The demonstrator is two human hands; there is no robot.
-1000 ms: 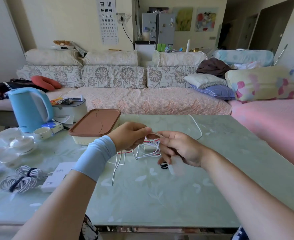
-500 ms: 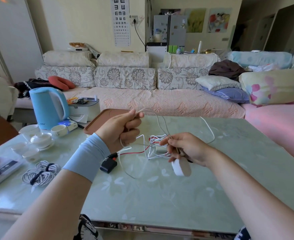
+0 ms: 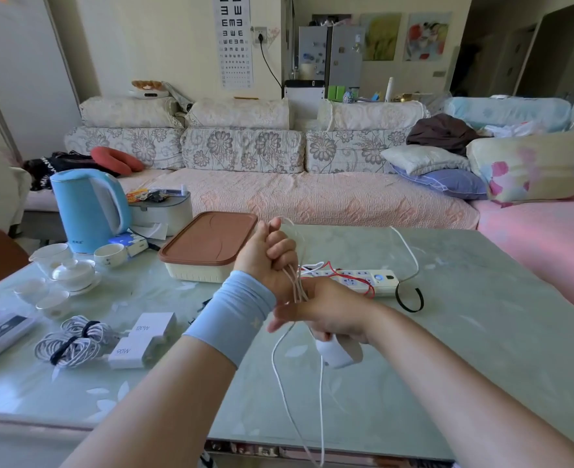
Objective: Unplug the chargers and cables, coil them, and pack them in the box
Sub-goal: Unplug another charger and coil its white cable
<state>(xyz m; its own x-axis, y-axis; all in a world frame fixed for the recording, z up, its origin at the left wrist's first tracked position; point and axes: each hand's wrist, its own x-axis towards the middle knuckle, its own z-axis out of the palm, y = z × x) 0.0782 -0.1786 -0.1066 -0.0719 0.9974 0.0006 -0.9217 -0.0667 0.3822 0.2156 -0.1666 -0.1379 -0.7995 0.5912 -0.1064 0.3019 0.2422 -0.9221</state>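
Observation:
My left hand (image 3: 268, 256) is raised over the table's middle and grips loops of a thin white cable (image 3: 284, 376). The cable hangs from it past the table's front edge. Just below, my right hand (image 3: 326, 314) holds the cable's white charger plug (image 3: 334, 352) and touches the strands. Behind both hands lies a white power strip (image 3: 376, 280) with a red wire across it. The cream box with a brown lid (image 3: 208, 246) stands closed to the left. Two white charger bricks (image 3: 143, 336) and a tied bundle of white cable (image 3: 73, 341) lie at the near left.
A blue kettle (image 3: 88, 209), white cups and a teapot (image 3: 73, 271) crowd the table's left side. A black band (image 3: 410, 298) lies right of the power strip. A sofa runs behind the table, and a pink bed borders it on the right.
My left hand rose with more cable looped in it. My right hand swung down and left, under the left hand, carrying the plug. The cable now trails over the front edge.

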